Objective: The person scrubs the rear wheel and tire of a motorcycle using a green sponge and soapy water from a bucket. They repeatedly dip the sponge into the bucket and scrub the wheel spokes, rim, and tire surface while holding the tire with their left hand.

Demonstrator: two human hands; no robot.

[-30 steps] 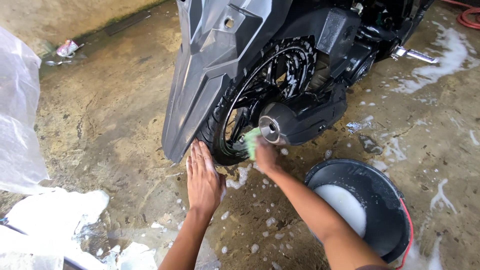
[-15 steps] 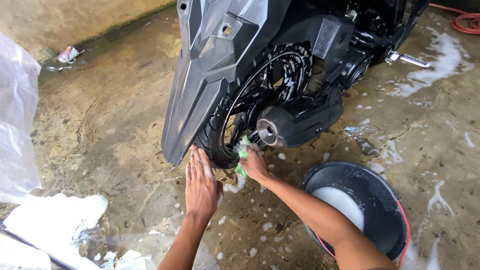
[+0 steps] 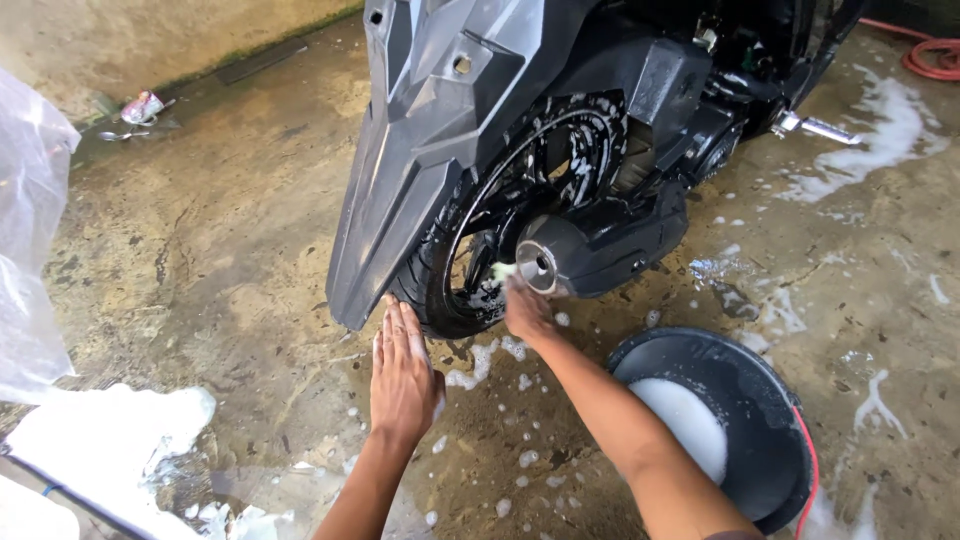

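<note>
Left hand point(image 3: 403, 372) lies flat, fingers together; right hand point(image 3: 527, 308) reaches forward — seemingly closed, fingers hidden.

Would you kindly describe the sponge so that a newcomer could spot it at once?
Find the motorcycle's rear wheel, then the black exhaust muffler beside it. At the muffler's round end, the right hand presses a small sponge: pale green, the only light thing against the black parts.

Floor point(image 3: 210, 250): wet brown concrete, dotted with soap suds.
Bucket point(image 3: 770, 400): black, round, white foam inside, lower right.
Plastic sheet point(image 3: 30, 230): clear, crumpled, at the left edge.
Foam pile point(image 3: 100, 440): white, lower left.
Hose point(image 3: 925, 55): red, coiled, top right.
Litter point(image 3: 143, 105): small wrapper, top left.
</note>
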